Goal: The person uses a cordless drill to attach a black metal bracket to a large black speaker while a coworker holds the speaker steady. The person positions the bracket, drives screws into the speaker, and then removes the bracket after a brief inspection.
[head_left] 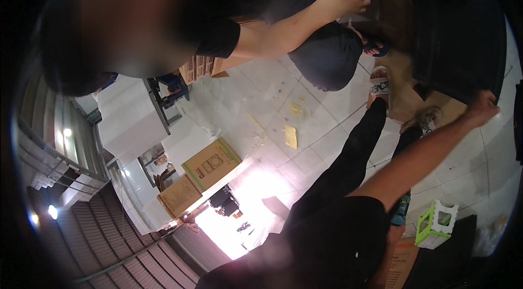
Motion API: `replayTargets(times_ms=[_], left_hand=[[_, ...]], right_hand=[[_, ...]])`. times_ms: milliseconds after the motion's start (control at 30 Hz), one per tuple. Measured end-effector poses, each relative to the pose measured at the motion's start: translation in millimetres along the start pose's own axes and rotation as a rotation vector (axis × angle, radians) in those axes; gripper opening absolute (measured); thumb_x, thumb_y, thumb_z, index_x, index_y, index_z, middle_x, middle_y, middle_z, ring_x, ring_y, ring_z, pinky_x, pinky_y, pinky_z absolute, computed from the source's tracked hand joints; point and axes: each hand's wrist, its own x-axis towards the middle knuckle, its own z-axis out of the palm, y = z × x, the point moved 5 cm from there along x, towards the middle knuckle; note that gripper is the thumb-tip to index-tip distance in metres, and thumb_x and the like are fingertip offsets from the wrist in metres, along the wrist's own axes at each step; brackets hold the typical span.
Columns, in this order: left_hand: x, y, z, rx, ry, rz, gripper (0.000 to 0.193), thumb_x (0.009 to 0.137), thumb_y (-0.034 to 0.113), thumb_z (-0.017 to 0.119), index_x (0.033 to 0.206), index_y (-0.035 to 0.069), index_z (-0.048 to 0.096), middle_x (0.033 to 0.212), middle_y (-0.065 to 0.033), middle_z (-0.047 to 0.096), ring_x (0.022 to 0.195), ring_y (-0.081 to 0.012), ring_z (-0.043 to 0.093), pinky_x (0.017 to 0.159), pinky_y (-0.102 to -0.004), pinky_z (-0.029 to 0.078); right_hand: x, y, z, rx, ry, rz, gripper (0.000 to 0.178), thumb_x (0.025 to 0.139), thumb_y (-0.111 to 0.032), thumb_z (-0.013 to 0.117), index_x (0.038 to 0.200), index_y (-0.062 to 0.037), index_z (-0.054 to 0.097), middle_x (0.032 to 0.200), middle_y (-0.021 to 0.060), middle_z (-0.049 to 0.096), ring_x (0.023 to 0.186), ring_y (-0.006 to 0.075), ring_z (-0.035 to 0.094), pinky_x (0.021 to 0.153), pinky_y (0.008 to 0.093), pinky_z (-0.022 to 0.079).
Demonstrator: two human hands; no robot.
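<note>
Teal-and-black handheld power tool [401,210] sits at the right hand [396,232], whose mostly hidden grip I cannot tell; rightward come a green-and-white plastic stool [435,240], then a large black flat panel [457,38], its edge gripped by the left hand [482,109].

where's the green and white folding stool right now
In the head view, the green and white folding stool is at the lower right, just right of the teal power tool.

Left arm [422,163] outstretched, left hand [483,108] curled; right forearm [393,242] partly hidden.
</note>
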Motion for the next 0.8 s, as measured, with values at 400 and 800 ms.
replayTargets(times_ms=[400, 800], left_hand=[[-112, -81, -292, -0.181, 0.582, -0.338, 0.041, 0.093, 0.014, 0.059, 0.134, 0.009, 0.054, 0.094, -0.0048, 0.065, 0.070, -0.0113, 0.060, 0.056, -0.0243, 0.047], [-99, -62, -202, -0.455, 0.214, -0.438, 0.089, 0.088, 0.008, 0.055, 0.159, 0.027, 0.004, 0.068, -0.0024, 0.052, 0.053, -0.0123, 0.047, 0.049, -0.0294, 0.042]], right_hand=[[-1, -41, -23, -0.001, 0.052, 0.087, 0.056, 0.075, -0.037, 0.084, 0.108, 0.0010, 0.060, 0.098, 0.0160, 0.069, 0.089, 0.0262, 0.064, 0.083, 0.0376, 0.049], [1, -37, -23, -0.128, 0.082, 0.116, 0.063, 0.070, -0.041, 0.085, 0.111, 0.0005, 0.062, 0.100, 0.0208, 0.071, 0.092, 0.0331, 0.068, 0.084, 0.0409, 0.050]])
